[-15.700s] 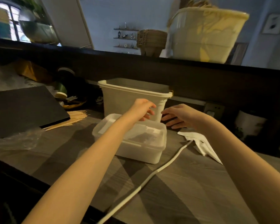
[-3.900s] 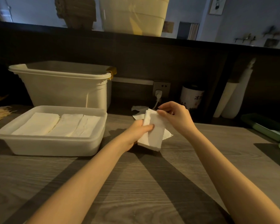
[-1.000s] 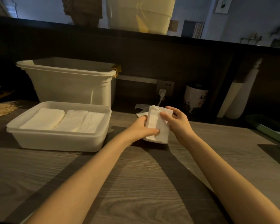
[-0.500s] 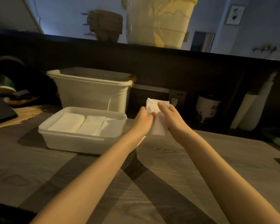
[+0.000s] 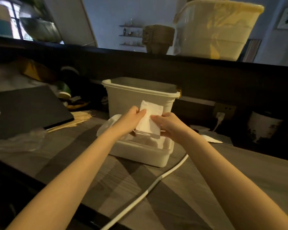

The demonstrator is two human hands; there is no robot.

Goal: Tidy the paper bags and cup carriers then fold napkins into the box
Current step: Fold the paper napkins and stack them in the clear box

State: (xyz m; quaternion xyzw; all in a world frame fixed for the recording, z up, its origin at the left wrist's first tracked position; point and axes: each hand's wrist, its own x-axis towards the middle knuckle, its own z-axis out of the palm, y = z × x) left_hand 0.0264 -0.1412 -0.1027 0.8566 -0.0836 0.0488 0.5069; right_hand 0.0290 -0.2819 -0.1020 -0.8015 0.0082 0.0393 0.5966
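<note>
Head view: both hands hold one folded white napkin [image 5: 149, 120] upright over the box [image 5: 145, 151], a shallow white plastic tub on the grey wood-grain counter [image 5: 239, 176]. The left hand [image 5: 130, 121] pinches the napkin's left edge, thumb on the front face, fingers curled behind. The right hand [image 5: 169, 126] grips the right edge the same way. The napkin's lower edge hangs just above the box's opening; whether it touches what lies inside cannot be told.

At 12 o'clock from the box, touching or just behind it, stands a taller white bin [image 5: 140, 95]. At 9 o'clock lie a bundle of wooden skewers [image 5: 76, 119] and a dark flat board [image 5: 28, 110], with clear plastic wrap [image 5: 18, 141] nearer the counter's edge. A white cable [image 5: 150, 190] runs from 6 o'clock past the box's right corner. At 3 o'clock a plug [image 5: 220, 116] sits in a wall socket, with a white jar [image 5: 263, 125] bearing dark marks too blurred to read beyond it.

On the ledge above stand a brown stack of cup carriers [image 5: 158, 39] and a large translucent tub [image 5: 213, 29]. No writing or brand is legible anywhere.
</note>
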